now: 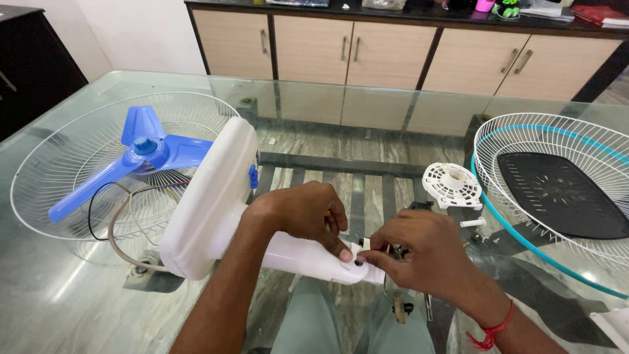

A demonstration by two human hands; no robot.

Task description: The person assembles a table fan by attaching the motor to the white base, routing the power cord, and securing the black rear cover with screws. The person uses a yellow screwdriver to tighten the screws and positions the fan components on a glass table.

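Glass surface [367,118] filling most of the frame, wooden cabinets behind it at the top. At left, rear wire guard [59,164] lying flat with blue three-blade impeller [141,154] at its hub; at right, front wire guard [557,157] with teal rim, a dark perforated plate [563,193] seen through it. Centre, white fan body [209,196] tilted on its side, its white neck [301,259] running toward lower centre of the frame. Left hand [304,213] wrapped over the neck, thumb pressed near its end, steadying it. Right hand [426,259], red thread at the wrist, fingers [377,252] pinched narrow on a small white fitting [364,244] at the neck's tip; what else is held beneath the palm not discernible. Right of centre, round white slotted cap [452,185] and a short white peg [473,223], both loose on the glass.

Judged best practice: firm grip on the neck to stop rotation; fitting kept square to its seat; light, even pressure from the fingertips; small loose parts kept away from the surface edge.
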